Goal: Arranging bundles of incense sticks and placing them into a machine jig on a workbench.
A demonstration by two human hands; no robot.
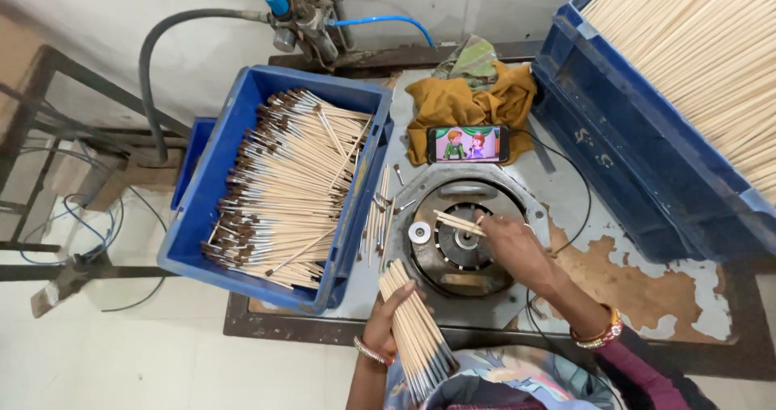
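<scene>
My left hand (386, 323) grips a thick bundle of thin wooden sticks (418, 329) held near my body, tips pointing up and left. My right hand (511, 244) rests over a round metal machine plate (461, 236) and pinches a few wooden sticks (458, 222) that lie across the plate's centre. A small white ring (419, 232) sits on the plate's left side. Several loose sticks (380, 212) lie on the table between the plate and a blue crate.
A blue crate (204, 216) of brush-tipped sticks (291, 188) stands at left. A second blue crate (622, 135) of plain sticks (703, 62) leans at right. A phone (468, 145) playing a cartoon lies against yellow cloth (461, 107). Hose and air fitting (299, 18) behind.
</scene>
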